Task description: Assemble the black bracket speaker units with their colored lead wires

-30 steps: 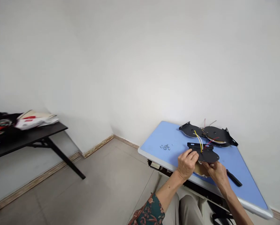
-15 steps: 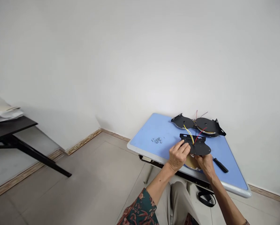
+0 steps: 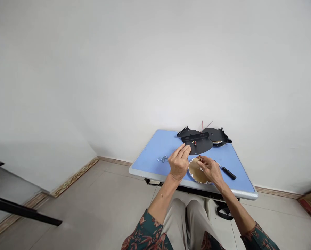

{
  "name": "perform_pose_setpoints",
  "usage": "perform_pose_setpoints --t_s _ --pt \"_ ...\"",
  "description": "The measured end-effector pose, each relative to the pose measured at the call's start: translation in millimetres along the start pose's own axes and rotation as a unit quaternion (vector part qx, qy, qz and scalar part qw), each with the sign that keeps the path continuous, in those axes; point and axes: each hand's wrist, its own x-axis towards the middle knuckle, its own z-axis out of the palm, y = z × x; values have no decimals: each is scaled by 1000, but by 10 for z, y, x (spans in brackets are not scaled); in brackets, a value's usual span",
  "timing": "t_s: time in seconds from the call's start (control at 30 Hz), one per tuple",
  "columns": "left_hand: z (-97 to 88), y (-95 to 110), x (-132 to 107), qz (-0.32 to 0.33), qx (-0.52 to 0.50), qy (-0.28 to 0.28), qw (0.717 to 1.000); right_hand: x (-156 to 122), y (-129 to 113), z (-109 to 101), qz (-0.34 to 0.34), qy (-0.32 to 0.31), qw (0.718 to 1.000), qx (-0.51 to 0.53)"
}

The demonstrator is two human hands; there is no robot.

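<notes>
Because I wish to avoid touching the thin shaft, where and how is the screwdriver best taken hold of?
Probably by its thick black handle, from above and the right. The screwdriver lies on the table, handle toward the near right, with the thin shaft pointing away left, close to the right hand.

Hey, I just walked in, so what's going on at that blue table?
A person's left hand holds a black plate tilted above the blue table. The right hand, just below, appears to pinch the wires between that plate and a round tan disc. A screwdriver lies to the right, small metal pieces to the left.
</notes>
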Motion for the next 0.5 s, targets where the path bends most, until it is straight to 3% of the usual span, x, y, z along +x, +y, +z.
perform_pose_setpoints --t_s 0.17,0.3,0.4,0.5 --pt "-18 137 -35 19 -5 9 1000 121 -223 57 -33 52 987 147" --pt "-31 195 -31 3 -33 19 999 151 -268 151 -31 79 977 195" --pt "-64 168 49 -42 -45 51 997 96 -264 173 -51 73 979 183" --pt "-151 58 211 -148 -41 110 982 28 -261 122 -64 57 986 141"
